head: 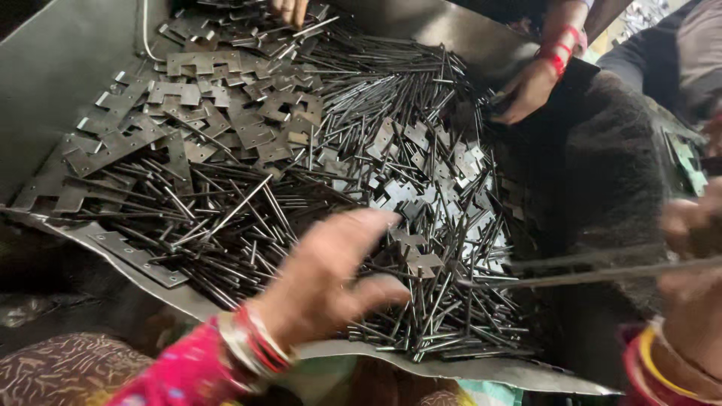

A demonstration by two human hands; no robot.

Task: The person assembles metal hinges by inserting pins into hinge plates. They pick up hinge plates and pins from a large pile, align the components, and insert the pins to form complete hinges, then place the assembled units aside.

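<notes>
My left hand reaches over a heap of thin metal pins on a grey metal sheet, fingers spread, nothing in its grasp. Its fingertips are close to small notched hinge plates lying among the pins. My right hand at the right edge is blurred and holds a long metal pin that points left over the pile. Larger notched hinge plates lie piled at the upper left of the sheet.
Another person's hand with red bangles rests at the top right by a dark cloth. A third hand touches the plates at the top edge. The sheet's front rim curves near my lap.
</notes>
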